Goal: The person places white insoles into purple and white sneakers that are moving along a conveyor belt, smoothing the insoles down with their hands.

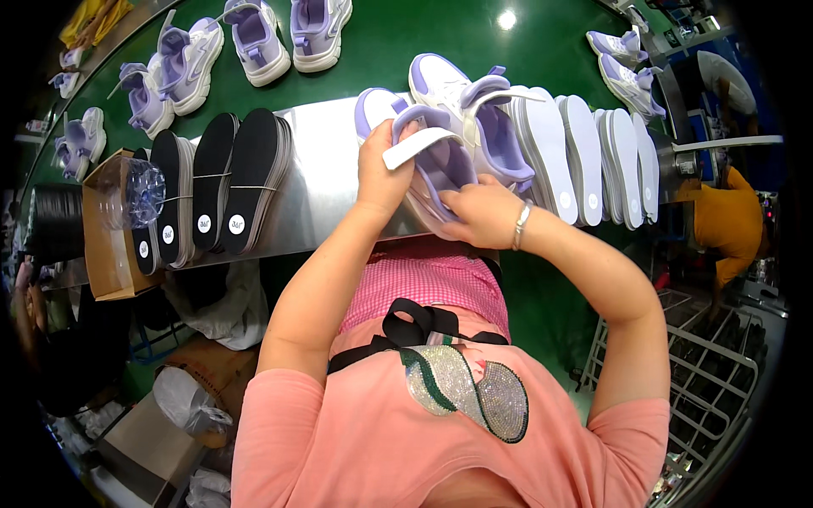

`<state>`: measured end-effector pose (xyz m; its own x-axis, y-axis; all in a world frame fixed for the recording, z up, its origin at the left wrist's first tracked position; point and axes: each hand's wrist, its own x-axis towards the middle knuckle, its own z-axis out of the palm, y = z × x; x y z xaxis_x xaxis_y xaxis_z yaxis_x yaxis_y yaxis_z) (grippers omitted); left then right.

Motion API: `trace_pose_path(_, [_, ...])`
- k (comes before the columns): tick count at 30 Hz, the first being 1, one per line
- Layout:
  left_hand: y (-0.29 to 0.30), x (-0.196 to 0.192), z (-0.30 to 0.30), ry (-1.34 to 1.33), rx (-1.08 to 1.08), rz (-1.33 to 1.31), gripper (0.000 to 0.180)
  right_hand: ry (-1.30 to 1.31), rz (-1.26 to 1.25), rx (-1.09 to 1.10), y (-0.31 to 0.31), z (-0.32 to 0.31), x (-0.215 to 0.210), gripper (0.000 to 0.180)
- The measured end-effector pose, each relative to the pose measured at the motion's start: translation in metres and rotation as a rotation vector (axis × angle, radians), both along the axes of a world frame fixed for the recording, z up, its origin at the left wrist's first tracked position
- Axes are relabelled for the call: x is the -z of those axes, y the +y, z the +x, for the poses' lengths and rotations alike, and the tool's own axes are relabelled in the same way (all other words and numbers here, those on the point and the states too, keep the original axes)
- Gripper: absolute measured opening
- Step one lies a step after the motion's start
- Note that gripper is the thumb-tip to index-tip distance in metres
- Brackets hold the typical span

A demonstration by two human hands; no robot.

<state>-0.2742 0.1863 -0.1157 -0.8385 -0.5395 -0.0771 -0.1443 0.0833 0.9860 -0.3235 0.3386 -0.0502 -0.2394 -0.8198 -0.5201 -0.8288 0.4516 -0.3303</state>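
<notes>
a lilac and white strap sneaker (440, 165) is gripped at twelve o'clock: left hand (383, 169) holds its collar, right hand (481, 212) fingers pressed inside, seemingly seating an insole; next, firm pressing seems needed.

Your right hand (481, 213) covers the near side of the shoe (440, 165), and your left hand (383, 169) hides its left flank, so you cannot see how far your fingers reach inside. The second shoe (483, 114) is partly masked by the first. The white insoles (584, 157) overlap, so you cannot count them; the same goes for the black insoles (212, 182). The round labels on them are too small to read. The picture's top edge cuts the far shoes (318, 30). The person in yellow (728, 224) is mostly lost at the dark rim.
</notes>
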Motion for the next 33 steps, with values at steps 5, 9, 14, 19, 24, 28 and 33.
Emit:
trace_pose_path(5, [-0.034,-0.009,0.001,0.083,0.032,0.072,0.012,0.187,-0.726,0.302,0.035,-0.015,-0.018,0.024])
trace_pose_path(9, [-0.06,-0.032,0.006,0.147,-0.152,0.07,0.034,0.482,-0.472,0.414,0.068,-0.022,0.015,0.022])
trace_pose_path(14, [-0.013,-0.079,0.016,0.425,-0.129,-0.763,0.052,0.305,-0.269,0.475,0.063,0.008,-0.006,0.021])
trace_pose_path(19, [0.046,-0.057,-0.007,0.203,0.218,-0.738,0.065,0.107,-0.55,0.498,0.081,-0.016,-0.006,0.029])
trace_pose_path(24, [0.059,-0.026,-0.036,0.167,0.06,-0.725,0.046,0.519,-0.463,0.944,0.145,-0.094,0.025,0.03])
trace_pose_path(28, [0.059,-0.023,-0.041,0.126,0.005,-0.604,0.034,0.563,-0.132,1.087,0.171,-0.115,0.04,0.045])
trace_pose_path(33, [0.053,-0.026,-0.038,0.025,0.004,-0.288,0.028,0.47,-0.026,1.19,0.171,-0.12,0.026,0.05])
